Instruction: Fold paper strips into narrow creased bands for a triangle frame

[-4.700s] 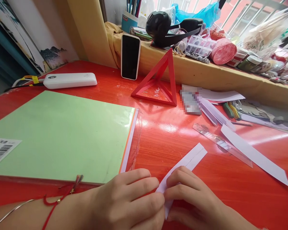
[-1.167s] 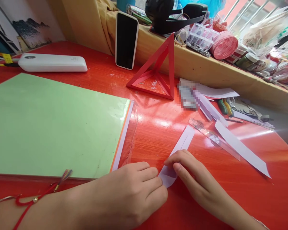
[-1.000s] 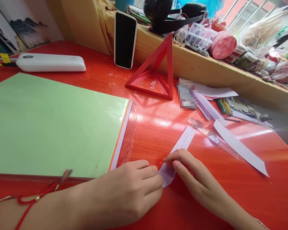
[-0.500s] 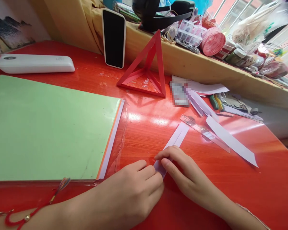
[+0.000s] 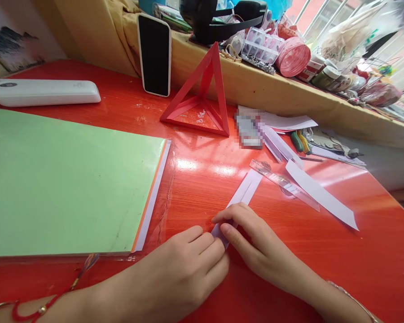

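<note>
A narrow folded strip of white-lilac paper point(image 5: 243, 194) lies slantwise on the red tabletop, with a line along its length. My left hand point(image 5: 191, 264) is closed at the strip's near end, knuckles up; its fingertips are hidden beneath the hand. Over the same near part curves my right hand point(image 5: 257, 240), thumb and index fingertips close together at the paper. The strip's far end touches or lies just beside a clear plastic ruler point(image 5: 284, 184).
Left is a green sheet stack point(image 5: 70, 184). Behind stand a red paper pyramid frame point(image 5: 218, 89) and a phone point(image 5: 155, 56). To the right lie a loose white paper strip point(image 5: 323, 195), more strips point(image 5: 279, 143) and green-yellow pliers point(image 5: 301, 142). A cluttered ledge point(image 5: 272, 85) runs along the back.
The view has shifted slightly, so the scene sits a little further left. Both hands stay at the strip's near end, with almost no change in pose.
</note>
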Action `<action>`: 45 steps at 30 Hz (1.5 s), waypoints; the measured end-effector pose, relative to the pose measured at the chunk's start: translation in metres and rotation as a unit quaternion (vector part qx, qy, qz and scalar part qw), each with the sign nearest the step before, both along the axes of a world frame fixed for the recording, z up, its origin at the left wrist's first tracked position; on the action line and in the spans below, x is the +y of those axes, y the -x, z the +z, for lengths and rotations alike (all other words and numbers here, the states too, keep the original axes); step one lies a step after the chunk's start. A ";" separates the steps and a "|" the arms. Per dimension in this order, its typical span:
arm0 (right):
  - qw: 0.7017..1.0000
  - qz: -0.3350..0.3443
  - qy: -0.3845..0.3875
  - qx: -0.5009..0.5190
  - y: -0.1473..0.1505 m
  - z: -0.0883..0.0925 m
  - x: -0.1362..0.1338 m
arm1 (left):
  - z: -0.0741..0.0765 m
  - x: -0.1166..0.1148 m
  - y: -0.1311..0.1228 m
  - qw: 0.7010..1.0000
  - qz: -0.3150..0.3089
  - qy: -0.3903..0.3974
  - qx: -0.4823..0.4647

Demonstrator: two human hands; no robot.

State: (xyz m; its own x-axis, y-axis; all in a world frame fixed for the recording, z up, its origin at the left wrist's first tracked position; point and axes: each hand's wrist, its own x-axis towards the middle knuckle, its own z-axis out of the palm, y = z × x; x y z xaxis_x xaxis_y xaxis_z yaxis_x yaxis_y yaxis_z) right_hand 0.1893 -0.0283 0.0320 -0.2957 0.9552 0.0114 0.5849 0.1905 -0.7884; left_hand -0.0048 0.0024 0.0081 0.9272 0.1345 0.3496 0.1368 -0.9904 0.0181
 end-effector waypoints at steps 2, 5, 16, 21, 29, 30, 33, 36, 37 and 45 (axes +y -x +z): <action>1.000 0.002 0.001 -0.003 0.000 0.000 0.000 | -0.001 0.002 0.000 1.000 -0.002 0.018 -0.007; 1.000 0.003 0.001 -0.007 -0.001 0.000 0.000 | 0.000 0.007 -0.001 0.998 -0.012 0.052 -0.014; 1.000 0.015 -0.011 -0.010 -0.004 -0.001 0.002 | 0.007 0.018 0.015 0.993 -0.036 0.115 0.013; 1.000 0.025 -0.016 -0.007 -0.004 0.000 0.002 | 0.008 0.023 0.023 0.990 -0.061 0.123 0.027; 0.993 0.107 -0.016 -0.036 -0.016 0.004 0.004 | 0.009 0.023 0.028 0.993 -0.088 0.071 0.015; 0.991 0.123 -0.013 -0.044 -0.019 0.005 0.004 | 0.008 0.022 0.028 0.994 -0.090 0.064 0.008; 0.988 0.147 -0.008 -0.056 -0.025 0.008 0.003 | 0.007 0.021 0.028 0.995 -0.090 0.053 -0.008; 0.986 0.159 -0.010 -0.059 -0.026 0.010 0.003 | 0.007 0.020 0.026 0.995 -0.077 0.059 -0.023; 0.985 0.162 -0.008 -0.059 -0.026 0.010 0.003 | 0.007 0.020 0.026 0.995 -0.071 0.063 -0.028; 0.977 0.194 -0.030 -0.081 -0.024 0.006 0.007 | 0.008 0.019 0.026 0.992 -0.067 0.100 -0.043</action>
State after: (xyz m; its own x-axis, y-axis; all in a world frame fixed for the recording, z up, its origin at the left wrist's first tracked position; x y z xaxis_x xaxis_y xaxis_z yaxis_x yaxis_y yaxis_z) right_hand 0.2132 -0.0218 0.0382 -0.6378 0.7701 -0.0120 0.5753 0.4659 -0.6723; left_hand -0.0304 0.0218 0.0159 0.9093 0.0864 0.4071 -0.0067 -0.9751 0.2219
